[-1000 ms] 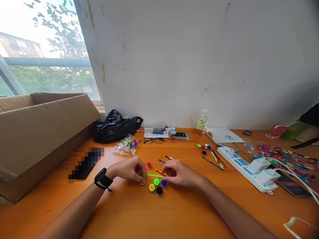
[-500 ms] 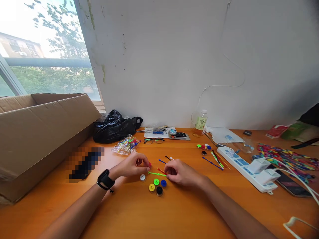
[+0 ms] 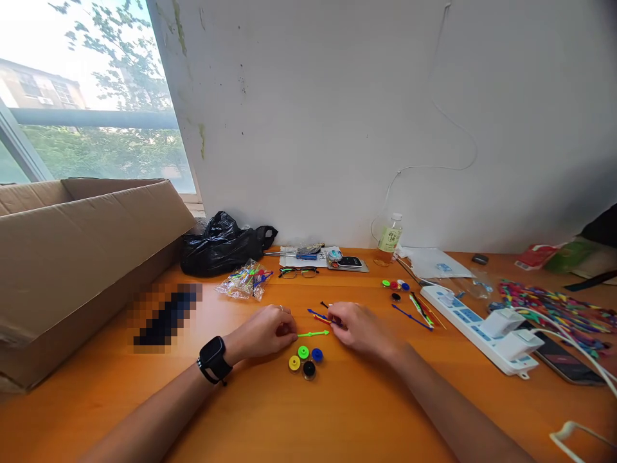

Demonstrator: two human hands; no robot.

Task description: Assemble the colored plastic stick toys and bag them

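My left hand [image 3: 270,331] is closed, its thumb and fingertips pinched at the left end of a green plastic arrow [image 3: 313,334]. My right hand [image 3: 355,329] is curled shut at the near ends of a blue arrow [image 3: 315,313] and a red arrow [image 3: 320,318]; its fingers hide what they grip. A black stick [image 3: 324,304] pokes out behind that hand. Just below the green arrow sit small round pieces with raised centres: a green disc [image 3: 303,352], a blue disc [image 3: 317,354], a yellow disc [image 3: 294,364] and a black disc [image 3: 309,369].
On the right are another blue arrow [image 3: 412,317], a white power strip [image 3: 475,328] and a phone [image 3: 563,357]. Glasses [image 3: 299,272], a plastic bag of parts [image 3: 245,281] and a bottle [image 3: 389,241] stand farther back. A cardboard box [image 3: 91,257] fills the left.
My left hand has come nearer and to the right, now covering where the white and red discs lay. My right hand has left the green arrow's right end, which now points slightly upward.
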